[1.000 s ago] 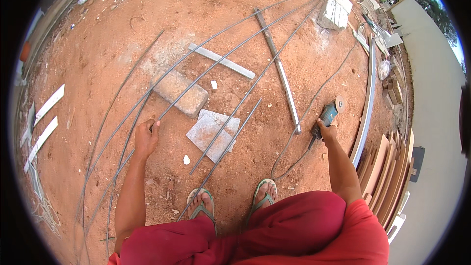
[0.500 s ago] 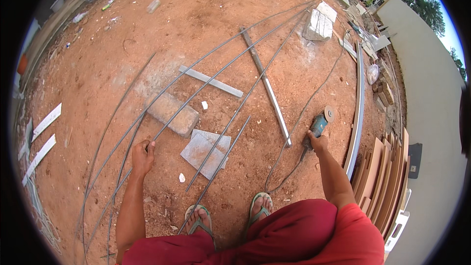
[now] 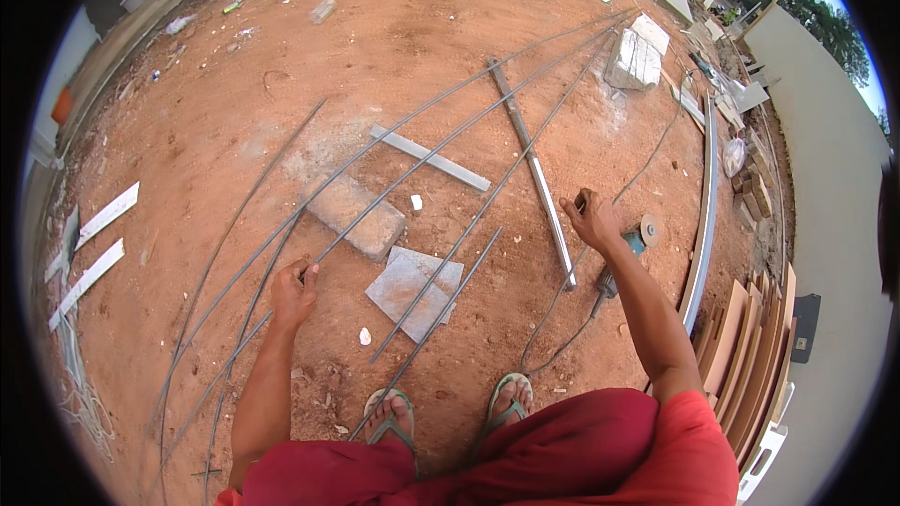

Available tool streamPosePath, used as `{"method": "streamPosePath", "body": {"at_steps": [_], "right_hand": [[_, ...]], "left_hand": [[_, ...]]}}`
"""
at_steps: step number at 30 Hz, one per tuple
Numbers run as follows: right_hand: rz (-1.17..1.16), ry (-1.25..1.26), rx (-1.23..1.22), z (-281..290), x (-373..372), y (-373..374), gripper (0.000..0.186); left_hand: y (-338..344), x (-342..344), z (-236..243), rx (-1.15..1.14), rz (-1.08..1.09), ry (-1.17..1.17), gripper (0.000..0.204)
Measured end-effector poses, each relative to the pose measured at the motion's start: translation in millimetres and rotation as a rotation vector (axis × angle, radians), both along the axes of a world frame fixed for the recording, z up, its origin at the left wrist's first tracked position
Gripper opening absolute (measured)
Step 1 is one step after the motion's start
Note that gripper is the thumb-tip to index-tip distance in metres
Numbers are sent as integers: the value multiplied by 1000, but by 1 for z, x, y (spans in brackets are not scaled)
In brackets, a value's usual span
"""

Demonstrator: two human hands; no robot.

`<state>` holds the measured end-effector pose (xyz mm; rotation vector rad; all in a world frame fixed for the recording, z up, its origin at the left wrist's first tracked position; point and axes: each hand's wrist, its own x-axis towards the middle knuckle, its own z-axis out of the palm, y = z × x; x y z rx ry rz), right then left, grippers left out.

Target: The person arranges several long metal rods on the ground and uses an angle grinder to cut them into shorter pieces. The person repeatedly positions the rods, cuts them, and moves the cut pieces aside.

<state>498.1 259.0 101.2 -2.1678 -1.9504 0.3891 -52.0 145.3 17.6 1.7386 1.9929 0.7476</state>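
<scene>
My left hand (image 3: 294, 294) is closed round a thin grey steel rod (image 3: 382, 195), which runs up and to the right from it over a concrete block (image 3: 367, 221). My right hand (image 3: 592, 218) hangs in the air near a long metal bar (image 3: 551, 211), its fingers loosely bent and apart, nothing visible in them. Behind my right forearm an angle grinder (image 3: 607, 283) rests on the ground, its body partly hidden and its round disc (image 3: 649, 228) showing. Further rods, one of them a shorter rod (image 3: 457, 302), lie across two grey tiles (image 3: 409, 287).
A metal strip (image 3: 431, 158) lies beyond the block. White blocks (image 3: 634, 60) hold up the rods' far ends. The grinder's cord (image 3: 562, 350) loops near my right foot. Stacked boards (image 3: 746, 342) and a long metal profile (image 3: 703, 215) line the right side, by a pale wall (image 3: 834, 159).
My right hand has let go of the angle grinder and moved up and left from it. The grinder stays on the ground. My left hand still grips the rod; the view has shifted slightly.
</scene>
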Motion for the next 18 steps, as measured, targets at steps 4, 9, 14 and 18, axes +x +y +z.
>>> {"method": "streamPosePath", "body": {"at_steps": [4,9,14,18], "right_hand": [[495,-28,111,-24,-78,69,39],[892,-198,485,-40,-161,132,45],[935,-124,343,-57,-182,170,37],[904,-24,532,-33,-219,185,30]], "left_hand": [[7,6,5,-69,18,39,36],[10,10,8,-91,81,47,42],[20,3,24,-54,113,95,44],[24,-32,47,110,178,127,48]]}}
